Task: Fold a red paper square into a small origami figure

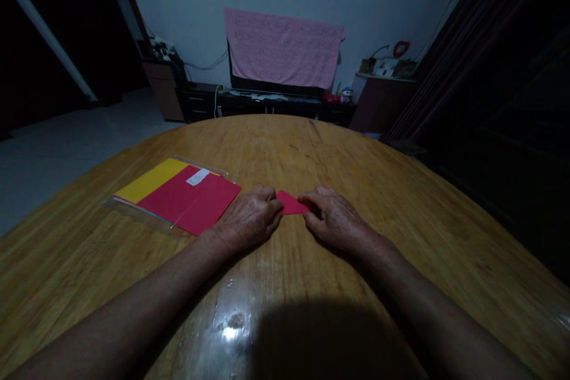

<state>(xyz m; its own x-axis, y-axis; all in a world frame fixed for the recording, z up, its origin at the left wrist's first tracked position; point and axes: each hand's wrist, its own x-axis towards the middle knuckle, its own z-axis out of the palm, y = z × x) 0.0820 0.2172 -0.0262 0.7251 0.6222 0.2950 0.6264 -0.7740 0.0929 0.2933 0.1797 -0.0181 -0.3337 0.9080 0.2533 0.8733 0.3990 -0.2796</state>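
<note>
Between my two hands lies a small piece of folded red paper (290,204) on the wooden table, roughly triangular where it shows. My left hand (253,214) grips its left end, fingers curled and covering that part. At the right corner, my right hand (333,217) pinches the paper between thumb and fingers. Left of my left hand rests a clear plastic packet of coloured paper (178,193), with red and yellow sheets showing and a white label on top. The red sheets stick out toward my left wrist.
The round wooden table (285,285) reflects light near its front. Beyond it stand a low black cabinet (200,104) and a screen draped with a pink cloth (285,47). A side cabinet (378,101) holds small items at the right, beside a dark curtain (445,59).
</note>
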